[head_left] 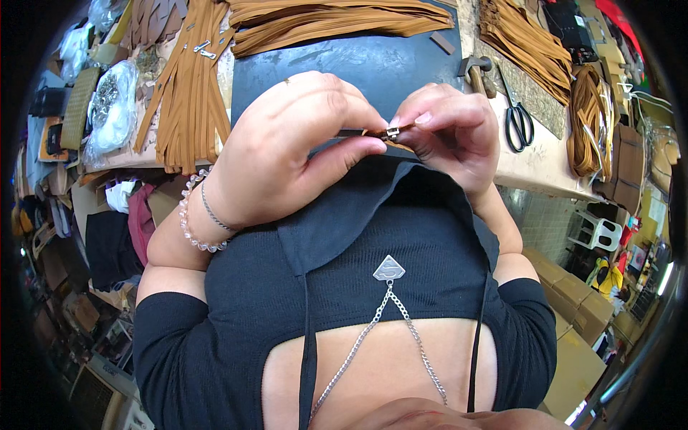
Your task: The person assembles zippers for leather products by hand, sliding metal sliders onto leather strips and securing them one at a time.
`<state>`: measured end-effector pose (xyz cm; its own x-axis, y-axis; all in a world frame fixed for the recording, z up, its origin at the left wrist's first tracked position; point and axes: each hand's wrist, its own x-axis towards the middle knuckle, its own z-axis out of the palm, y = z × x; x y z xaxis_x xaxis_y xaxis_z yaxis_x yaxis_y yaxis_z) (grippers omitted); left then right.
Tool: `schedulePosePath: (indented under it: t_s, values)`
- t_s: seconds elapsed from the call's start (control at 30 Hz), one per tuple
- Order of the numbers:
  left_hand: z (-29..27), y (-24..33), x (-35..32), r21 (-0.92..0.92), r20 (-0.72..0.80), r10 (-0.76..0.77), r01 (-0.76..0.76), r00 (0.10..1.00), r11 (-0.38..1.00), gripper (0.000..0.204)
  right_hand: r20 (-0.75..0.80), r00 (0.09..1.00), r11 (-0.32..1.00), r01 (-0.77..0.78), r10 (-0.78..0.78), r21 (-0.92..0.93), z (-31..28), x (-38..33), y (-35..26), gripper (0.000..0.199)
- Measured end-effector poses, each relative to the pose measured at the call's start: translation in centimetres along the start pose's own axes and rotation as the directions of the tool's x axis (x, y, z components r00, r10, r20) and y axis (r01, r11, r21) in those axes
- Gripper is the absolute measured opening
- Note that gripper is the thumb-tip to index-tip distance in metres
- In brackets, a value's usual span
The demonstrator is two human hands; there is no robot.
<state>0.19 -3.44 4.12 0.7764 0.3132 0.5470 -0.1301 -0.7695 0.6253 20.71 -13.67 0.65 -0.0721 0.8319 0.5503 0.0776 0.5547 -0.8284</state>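
Observation:
Held up before my chest, a small silver zipper slider (390, 134) sits between my two hands, at the end of a brown zipper tape (405, 129). My left hand (294, 136) is closed, thumb and forefinger pinching at the slider's left side. On the other side my right hand (453, 129) pinches the brown tape, its fingers curled. My fingers hide most of the tape. Behind the hands lies a dark blue-grey mat (287, 68) with a bundle of brown zipper tapes (337, 25) along its far side.
More brown zipper tapes (193, 107) hang over the table edge at left, with loose silver zipper pulls (205, 50) on them. At right are a hammer (479, 75), black-handled scissors (519, 125), another tape bundle (527, 43) and a coiled one (588, 122). A plastic bag (112, 104) sits far left.

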Motion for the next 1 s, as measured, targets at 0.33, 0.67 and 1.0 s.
schedulePosePath:
  t_s: [0.33, 0.67, 1.0]
  values:
    - [1.4, -0.8, -1.2, -0.634, 0.229, -0.533, 0.541, 0.814, 0.553, 0.012, -0.029, 0.937, 0.843, -0.299, 0.348, 0.447, 0.8, -0.6, 1.1, 0.026]
    - [1.9, -1.2, -1.7, -0.701, 0.23, -0.579, 0.545, 0.783, 0.459, 0.013, -0.024, 0.939, 0.846, -0.297, 0.342, 0.443, 1.0, -0.3, 1.1, 0.027]
    - [2.3, -1.5, -1.8, -0.677, 0.242, -0.616, 0.586, 0.749, 0.446, 0.008, -0.021, 0.957, 0.903, -0.264, 0.288, 0.339, 1.3, -0.1, 0.7, 0.027]
